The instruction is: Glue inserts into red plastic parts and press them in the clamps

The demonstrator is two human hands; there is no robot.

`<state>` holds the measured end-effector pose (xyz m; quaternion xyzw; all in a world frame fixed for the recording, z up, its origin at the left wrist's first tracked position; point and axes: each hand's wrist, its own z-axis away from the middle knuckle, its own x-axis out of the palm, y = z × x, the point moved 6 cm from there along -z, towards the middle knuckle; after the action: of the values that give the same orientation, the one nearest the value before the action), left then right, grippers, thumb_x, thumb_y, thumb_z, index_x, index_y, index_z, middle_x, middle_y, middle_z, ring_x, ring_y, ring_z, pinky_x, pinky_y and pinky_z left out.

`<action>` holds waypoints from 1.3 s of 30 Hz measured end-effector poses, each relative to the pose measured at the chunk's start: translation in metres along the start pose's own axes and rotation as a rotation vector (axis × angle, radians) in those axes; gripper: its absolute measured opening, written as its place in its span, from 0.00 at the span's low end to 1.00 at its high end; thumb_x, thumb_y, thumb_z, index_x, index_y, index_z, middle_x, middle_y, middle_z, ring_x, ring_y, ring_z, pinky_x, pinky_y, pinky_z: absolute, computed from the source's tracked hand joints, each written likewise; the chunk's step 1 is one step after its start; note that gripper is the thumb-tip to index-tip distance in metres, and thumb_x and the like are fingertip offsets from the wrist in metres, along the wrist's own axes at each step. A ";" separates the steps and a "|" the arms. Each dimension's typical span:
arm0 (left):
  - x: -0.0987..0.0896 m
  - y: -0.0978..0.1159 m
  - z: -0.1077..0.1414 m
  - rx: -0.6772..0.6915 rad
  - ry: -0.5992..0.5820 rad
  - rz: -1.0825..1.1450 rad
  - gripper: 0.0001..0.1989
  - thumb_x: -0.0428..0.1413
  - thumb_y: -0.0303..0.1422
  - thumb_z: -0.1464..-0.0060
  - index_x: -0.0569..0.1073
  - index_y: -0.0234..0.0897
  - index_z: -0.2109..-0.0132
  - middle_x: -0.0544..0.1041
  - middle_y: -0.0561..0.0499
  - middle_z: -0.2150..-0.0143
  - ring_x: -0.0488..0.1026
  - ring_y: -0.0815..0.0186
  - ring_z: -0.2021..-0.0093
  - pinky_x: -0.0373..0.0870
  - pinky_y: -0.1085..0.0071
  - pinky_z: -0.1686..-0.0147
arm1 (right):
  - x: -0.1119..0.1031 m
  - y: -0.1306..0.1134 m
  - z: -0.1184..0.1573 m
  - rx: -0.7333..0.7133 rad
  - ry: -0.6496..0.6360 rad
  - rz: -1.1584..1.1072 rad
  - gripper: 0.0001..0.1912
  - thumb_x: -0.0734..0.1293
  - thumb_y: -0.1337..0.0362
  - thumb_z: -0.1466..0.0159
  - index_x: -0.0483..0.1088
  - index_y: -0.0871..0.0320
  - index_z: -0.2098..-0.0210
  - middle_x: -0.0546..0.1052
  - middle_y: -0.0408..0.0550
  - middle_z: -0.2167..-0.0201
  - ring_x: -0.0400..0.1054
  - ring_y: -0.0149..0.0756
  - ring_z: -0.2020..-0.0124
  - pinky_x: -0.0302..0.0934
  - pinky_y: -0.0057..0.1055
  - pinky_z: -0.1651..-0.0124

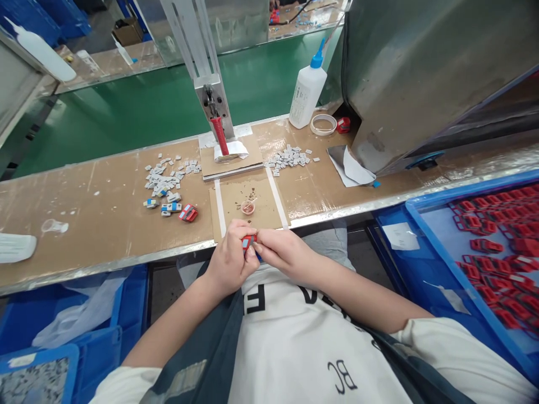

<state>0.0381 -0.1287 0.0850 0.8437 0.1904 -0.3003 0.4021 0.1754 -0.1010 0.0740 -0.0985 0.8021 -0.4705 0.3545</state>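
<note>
Close to my body, at the bench's front edge, my left hand (233, 255) is closed around a small red toy car (249, 242). My right hand (286, 249) meets it from the other side, thumb and fingertips pinched together at the car's right end. Whether a small part sits in that pinch is hidden. Just beyond my hands stands a little cup (248, 207) with reddish-brown contents and a thin stick across it, on a stained cardboard sheet (229, 193). Another red toy car (188, 213) lies to the left, beside several white-and-blue pieces (170, 209).
A press with a red handle (219, 136) rises behind the cup. Small grey pieces lie in heaps on its left (162, 178) and right (289, 158). A white bottle (309, 92) and tape roll (323, 125) stand farther back. A blue crate (415, 216) at right holds red cars.
</note>
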 end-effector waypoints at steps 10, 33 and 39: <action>0.000 -0.008 -0.001 -0.148 -0.074 0.236 0.14 0.46 0.30 0.30 0.60 0.41 0.40 0.70 0.44 0.49 0.72 0.58 0.52 0.73 0.59 0.51 | -0.006 -0.006 0.000 -0.039 -0.052 0.138 0.12 0.56 0.63 0.21 0.63 0.53 0.62 0.73 0.42 0.70 0.63 0.33 0.72 0.55 0.30 0.68; -0.003 0.008 -0.009 -0.012 0.000 0.308 0.10 0.48 0.30 0.29 0.61 0.43 0.43 0.69 0.46 0.51 0.72 0.59 0.52 0.72 0.62 0.54 | -0.010 -0.026 0.004 -0.228 0.113 0.395 0.15 0.54 0.64 0.21 0.61 0.54 0.65 0.69 0.41 0.73 0.60 0.32 0.74 0.51 0.30 0.70; 0.001 0.007 -0.008 0.038 0.041 0.276 0.13 0.51 0.27 0.32 0.62 0.41 0.44 0.68 0.47 0.52 0.71 0.62 0.54 0.70 0.66 0.55 | -0.004 -0.012 0.007 -0.079 0.068 0.243 0.14 0.55 0.63 0.22 0.59 0.53 0.66 0.68 0.40 0.73 0.59 0.31 0.74 0.52 0.29 0.69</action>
<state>0.0458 -0.1263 0.0922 0.8754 0.0749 -0.2282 0.4195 0.1809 -0.1105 0.0832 0.0015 0.8377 -0.3950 0.3772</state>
